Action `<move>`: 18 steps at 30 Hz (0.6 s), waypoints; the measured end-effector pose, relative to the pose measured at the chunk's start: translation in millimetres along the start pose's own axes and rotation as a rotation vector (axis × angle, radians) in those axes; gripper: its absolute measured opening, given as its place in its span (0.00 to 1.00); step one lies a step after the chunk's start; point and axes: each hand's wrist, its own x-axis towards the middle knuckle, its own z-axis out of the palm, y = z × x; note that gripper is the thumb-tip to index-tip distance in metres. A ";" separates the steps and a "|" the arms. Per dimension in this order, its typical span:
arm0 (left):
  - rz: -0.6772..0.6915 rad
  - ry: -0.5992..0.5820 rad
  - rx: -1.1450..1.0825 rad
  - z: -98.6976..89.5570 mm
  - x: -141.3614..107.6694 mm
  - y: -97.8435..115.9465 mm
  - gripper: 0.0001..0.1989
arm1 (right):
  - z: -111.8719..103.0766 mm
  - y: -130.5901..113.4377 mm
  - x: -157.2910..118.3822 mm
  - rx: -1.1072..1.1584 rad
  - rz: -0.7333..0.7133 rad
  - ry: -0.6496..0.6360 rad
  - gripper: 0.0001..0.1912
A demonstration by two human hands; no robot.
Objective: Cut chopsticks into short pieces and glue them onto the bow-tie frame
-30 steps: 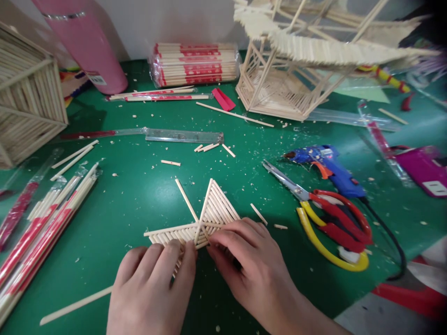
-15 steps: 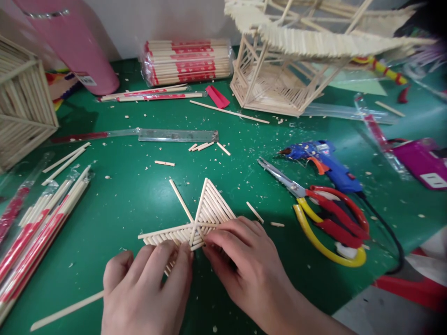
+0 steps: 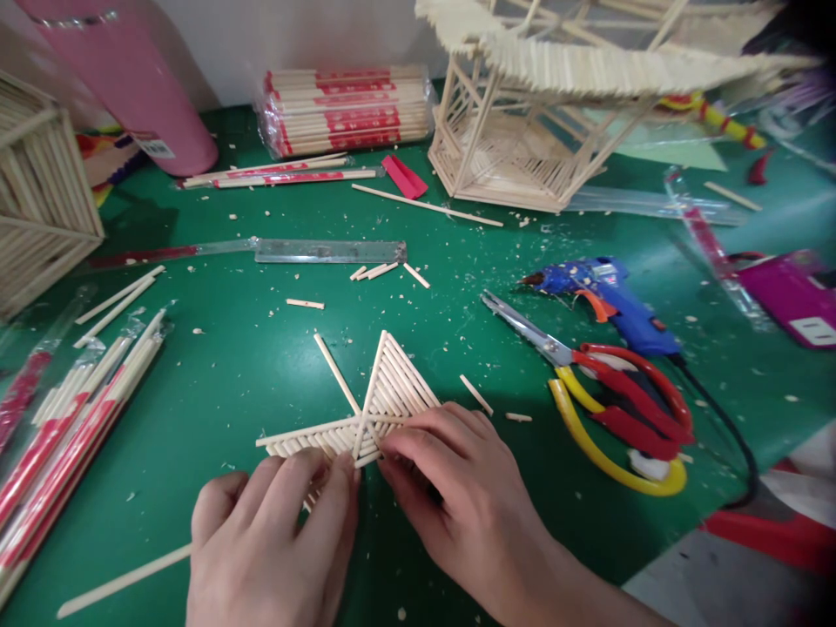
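Note:
A flat panel of wooden sticks [image 3: 400, 380], laid side by side in triangular sections, rests on the green table between my hands. One bare stick [image 3: 337, 373] juts from its middle toward the upper left. My left hand [image 3: 278, 531] has its fingers closed on the panel's near left edge, covering part of that section. From the other side, my right hand [image 3: 461, 496] pinches the panel's near right part between thumb and fingers. Their fingertips are a short way apart, and what lies under them is hidden. A long loose stick [image 3: 124, 582] lies left of my left hand.
Scissors [image 3: 588, 392] and a blue glue gun [image 3: 601, 300] lie at the right. Behind stand a stick-built pavilion [image 3: 502, 165], a chopstick bundle [image 3: 349, 111] and a pink bottle [image 3: 140, 96]. Wrapped chopsticks [image 3: 84, 444] and a stick structure [image 3: 43, 192] are at the left.
The view has shifted very slightly. Both hands keep their hold on the stick panel, with hardly any movement of the fingers.

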 end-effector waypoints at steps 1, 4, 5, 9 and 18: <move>0.003 -0.003 -0.008 0.1 -0.3 -0.5 0.08 | -0.2 -0.2 0.3 0.002 0.000 0.002 0.05; 0.012 -0.024 -0.034 0.0 -1.7 -2.3 0.08 | -0.7 -0.9 0.8 0.009 -0.003 0.005 0.05; 0.010 -0.028 -0.040 -0.1 -2.3 -2.8 0.08 | -0.8 -1.1 0.8 0.011 -0.005 0.005 0.05; -0.001 -0.034 -0.056 -0.9 -3.2 -3.2 0.08 | -1.0 -1.1 0.1 0.009 0.000 0.005 0.05; -0.004 -0.034 -0.038 -1.1 -0.2 -1.3 0.08 | -1.7 -2.0 -0.1 -0.016 0.004 0.010 0.06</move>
